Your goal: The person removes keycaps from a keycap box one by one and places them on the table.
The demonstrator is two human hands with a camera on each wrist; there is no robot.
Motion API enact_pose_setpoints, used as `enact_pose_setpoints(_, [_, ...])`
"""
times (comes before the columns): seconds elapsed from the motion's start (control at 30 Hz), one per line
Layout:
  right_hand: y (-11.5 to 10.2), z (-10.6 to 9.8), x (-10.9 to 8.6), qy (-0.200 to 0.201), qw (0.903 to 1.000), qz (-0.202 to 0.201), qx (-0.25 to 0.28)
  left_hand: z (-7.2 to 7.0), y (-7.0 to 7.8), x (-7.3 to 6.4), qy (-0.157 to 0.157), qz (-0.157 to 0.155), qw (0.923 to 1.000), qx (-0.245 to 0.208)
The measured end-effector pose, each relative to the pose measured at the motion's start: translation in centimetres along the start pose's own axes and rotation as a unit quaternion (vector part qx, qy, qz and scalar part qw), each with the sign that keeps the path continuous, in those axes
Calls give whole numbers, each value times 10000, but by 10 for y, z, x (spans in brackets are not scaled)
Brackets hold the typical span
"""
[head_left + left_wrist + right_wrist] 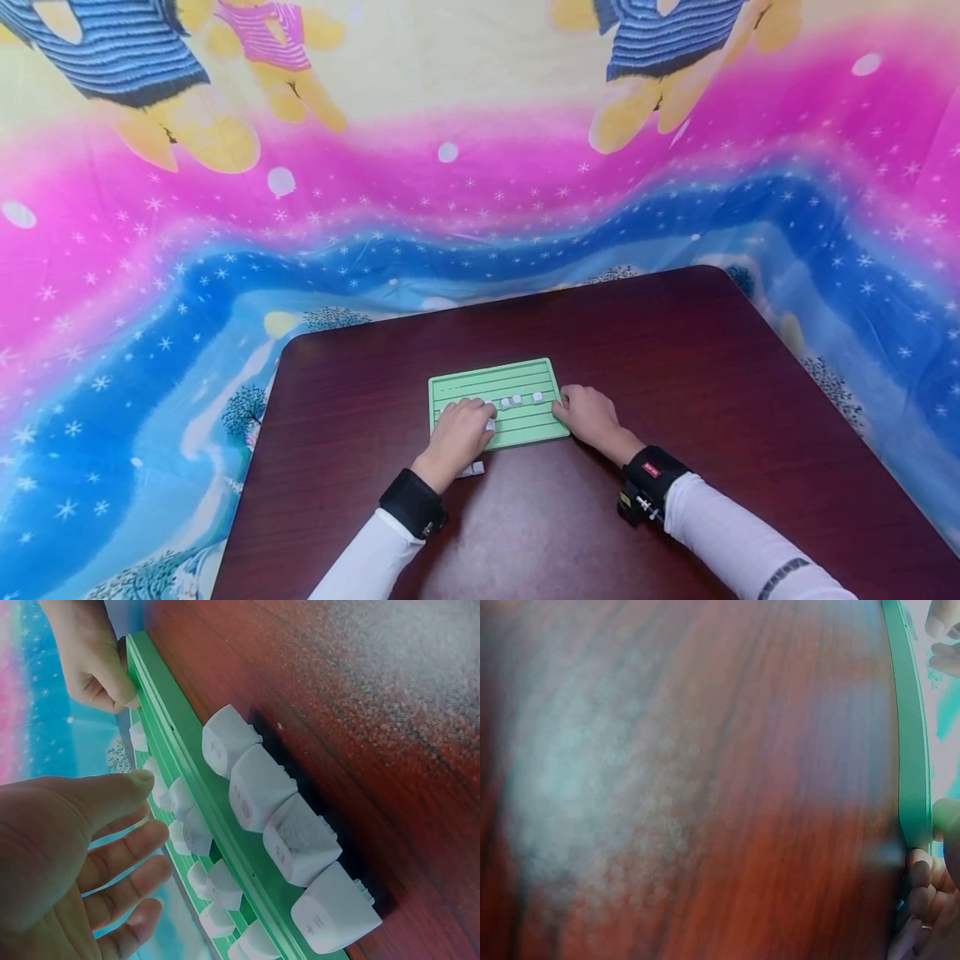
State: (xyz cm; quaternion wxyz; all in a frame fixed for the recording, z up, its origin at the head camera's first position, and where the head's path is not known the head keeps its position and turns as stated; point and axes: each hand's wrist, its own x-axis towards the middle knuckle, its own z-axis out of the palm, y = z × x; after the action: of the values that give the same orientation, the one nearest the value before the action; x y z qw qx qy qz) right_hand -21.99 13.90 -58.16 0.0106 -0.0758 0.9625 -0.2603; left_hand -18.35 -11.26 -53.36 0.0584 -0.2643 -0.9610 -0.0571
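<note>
A ridged light-green tray (pixel 525 427) lies on the table with several white keycaps (pixel 516 400) standing along its ridges. My left hand (pixel 457 433) hovers over the tray's left part; in the left wrist view its thumb and loosely bent fingers (pixel 127 844) are spread apart, with nothing seen between them. The thumb tip overlaps the keycaps in that view. With my right hand (pixel 592 417) I grip the tray's right end, thumb at the rim (pixel 916 750) and fingers curled below its corner. Outside the tray's near edge sits a row of keycaps (pixel 259 787), printed with small symbols.
The dark reddish-brown table (pixel 675 358) has rounded far corners. Behind it hangs a colourful patterned cloth (pixel 450 192). Black straps (pixel 416 504) with small devices circle both wrists over white sleeves.
</note>
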Motion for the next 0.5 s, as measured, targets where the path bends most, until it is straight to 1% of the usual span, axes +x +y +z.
enact_pose_setpoints(0.17, [0,1,1,-37,10000,39,-33,1,0,2,-54,16,10000,37])
enact_pose_setpoints(0.4, [0,1,1,-92,9999,66,-52,3,-2,4,76,132,9998,84])
enact_pose_setpoints(0.5, [1,1,1,-100,9999,78,-63,5,-2,4,82,137,9998,124])
